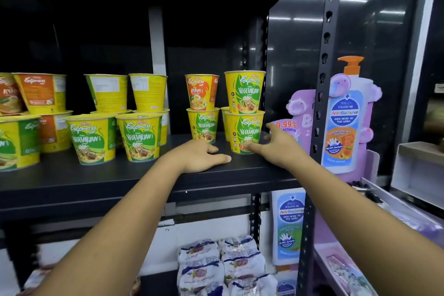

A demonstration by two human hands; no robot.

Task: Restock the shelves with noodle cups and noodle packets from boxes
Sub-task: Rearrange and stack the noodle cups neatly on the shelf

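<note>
Yellow and green noodle cups stand in stacks of two on the black shelf point(120, 175). At the right end a Vegetarian cup point(243, 133) carries another Vegetarian cup point(243, 91). Left of them an orange Ayam cup point(201, 91) sits on a Vegetarian cup point(204, 125). My left hand point(199, 156) rests flat on the shelf in front of that stack, holding nothing. My right hand point(276, 144) is spread open just right of the lower right-end cup, its fingertips at the cup's base. White noodle packets point(223, 264) lie on the shelf below.
More cups point(139, 137) fill the shelf's middle and left. A black perforated upright point(323, 79) stands to the right. Beyond it hangs a purple cardboard display with a body wash bottle picture point(343, 115). A white tray point(418, 170) sits far right.
</note>
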